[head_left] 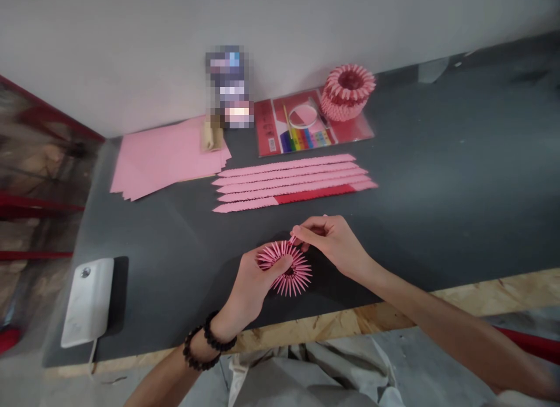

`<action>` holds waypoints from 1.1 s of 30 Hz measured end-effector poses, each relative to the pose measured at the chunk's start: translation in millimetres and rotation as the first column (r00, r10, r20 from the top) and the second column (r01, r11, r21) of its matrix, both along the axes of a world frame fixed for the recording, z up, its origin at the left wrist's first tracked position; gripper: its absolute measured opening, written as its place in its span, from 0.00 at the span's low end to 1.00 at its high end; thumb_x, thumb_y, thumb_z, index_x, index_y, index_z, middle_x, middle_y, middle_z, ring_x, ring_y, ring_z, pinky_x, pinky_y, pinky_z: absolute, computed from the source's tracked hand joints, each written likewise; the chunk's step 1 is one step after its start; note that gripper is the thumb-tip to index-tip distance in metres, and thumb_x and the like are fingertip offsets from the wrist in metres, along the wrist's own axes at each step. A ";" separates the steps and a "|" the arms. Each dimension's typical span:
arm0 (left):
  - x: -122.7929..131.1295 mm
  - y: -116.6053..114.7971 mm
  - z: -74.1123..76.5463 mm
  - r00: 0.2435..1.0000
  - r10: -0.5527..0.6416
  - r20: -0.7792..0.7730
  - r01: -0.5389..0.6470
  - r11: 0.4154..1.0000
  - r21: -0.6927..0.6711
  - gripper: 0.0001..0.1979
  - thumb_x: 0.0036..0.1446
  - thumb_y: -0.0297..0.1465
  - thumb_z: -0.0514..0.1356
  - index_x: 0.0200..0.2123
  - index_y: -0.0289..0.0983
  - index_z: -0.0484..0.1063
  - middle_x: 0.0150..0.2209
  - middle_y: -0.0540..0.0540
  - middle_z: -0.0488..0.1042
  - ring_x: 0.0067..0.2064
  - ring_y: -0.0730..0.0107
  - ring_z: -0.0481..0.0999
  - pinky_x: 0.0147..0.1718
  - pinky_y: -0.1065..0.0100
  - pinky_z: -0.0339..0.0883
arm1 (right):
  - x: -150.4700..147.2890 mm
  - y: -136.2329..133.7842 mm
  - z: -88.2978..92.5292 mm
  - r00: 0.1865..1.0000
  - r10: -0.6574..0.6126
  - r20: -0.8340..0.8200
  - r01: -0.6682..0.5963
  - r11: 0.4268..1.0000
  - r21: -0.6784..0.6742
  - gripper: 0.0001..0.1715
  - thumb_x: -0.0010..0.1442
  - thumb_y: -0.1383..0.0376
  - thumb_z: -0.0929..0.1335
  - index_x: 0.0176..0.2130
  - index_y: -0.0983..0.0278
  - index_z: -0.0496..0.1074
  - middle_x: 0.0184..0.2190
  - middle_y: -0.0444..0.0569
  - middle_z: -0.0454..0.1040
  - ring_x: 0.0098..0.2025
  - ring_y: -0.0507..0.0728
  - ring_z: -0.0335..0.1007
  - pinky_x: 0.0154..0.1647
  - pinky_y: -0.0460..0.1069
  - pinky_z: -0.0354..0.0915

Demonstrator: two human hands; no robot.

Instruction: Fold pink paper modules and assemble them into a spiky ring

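Observation:
A round, spiky ring of pink folded-paper pieces [299, 275] is gripped by my left hand [251, 281], its thumb pressing on top near the centre hole. At the ring's far edge, my right hand [335, 244] pinches a small pink folded-paper piece [293, 239] between thumb and fingertips. Whether that piece is joined to the ring I cannot tell. Just beyond both hands lie several long strips of linked pink folded pieces [289, 179]; the nearest has a red section [312, 195].
Pink paper sheets [157, 156] lie at the back left, beside a blurred-out upright object [231, 86]. A red craft packet [268, 130] carries a pink and red folded-paper vase shape [347, 95]. A white corded device [88, 302] sits at the dark table's [450, 209] left edge.

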State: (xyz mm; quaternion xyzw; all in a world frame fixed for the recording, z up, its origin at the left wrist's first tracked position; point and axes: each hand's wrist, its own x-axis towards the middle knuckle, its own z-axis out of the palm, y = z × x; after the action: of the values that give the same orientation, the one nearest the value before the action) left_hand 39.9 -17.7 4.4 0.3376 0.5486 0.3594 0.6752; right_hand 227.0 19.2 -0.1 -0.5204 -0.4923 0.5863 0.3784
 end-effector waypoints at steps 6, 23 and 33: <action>-1.7 -0.5 -2.0 1.000 0.008 -0.013 -0.008 1.000 -0.005 0.15 0.52 0.36 0.74 0.41 0.34 0.83 0.37 0.45 0.84 0.37 0.65 0.79 0.42 0.65 0.73 | 0.5 -0.1 -1.5 1.000 -0.007 -0.014 0.007 1.000 -0.022 0.19 0.59 0.49 0.74 0.30 0.60 0.80 0.27 0.46 0.80 0.25 0.52 0.73 0.31 0.49 0.68; -2.4 -0.6 -3.2 0.998 -0.050 -0.048 0.052 0.998 0.030 0.16 0.53 0.39 0.73 0.41 0.35 0.84 0.38 0.44 0.85 0.38 0.61 0.80 0.42 0.63 0.73 | -0.6 -7.2 4.6 0.964 0.060 0.259 -0.114 0.973 0.200 0.11 0.64 0.56 0.72 0.33 0.58 0.83 0.31 0.43 0.84 0.31 0.54 0.78 0.35 0.49 0.70; -2.2 0.3 -0.4 0.998 -0.064 0.017 0.063 0.997 0.052 0.21 0.53 0.34 0.73 0.50 0.34 0.81 0.47 0.40 0.84 0.47 0.55 0.81 0.52 0.58 0.73 | 2.9 -5.7 3.3 0.953 0.091 0.290 -0.163 0.958 0.234 0.07 0.62 0.58 0.73 0.35 0.57 0.83 0.32 0.42 0.84 0.32 0.53 0.79 0.34 0.46 0.70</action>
State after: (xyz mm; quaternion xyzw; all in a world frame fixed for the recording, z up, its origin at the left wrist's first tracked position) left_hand 37.7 -17.4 4.0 0.3688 0.5216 0.3548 0.6826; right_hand 229.8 13.5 3.2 -0.5108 -0.6442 0.4631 0.3310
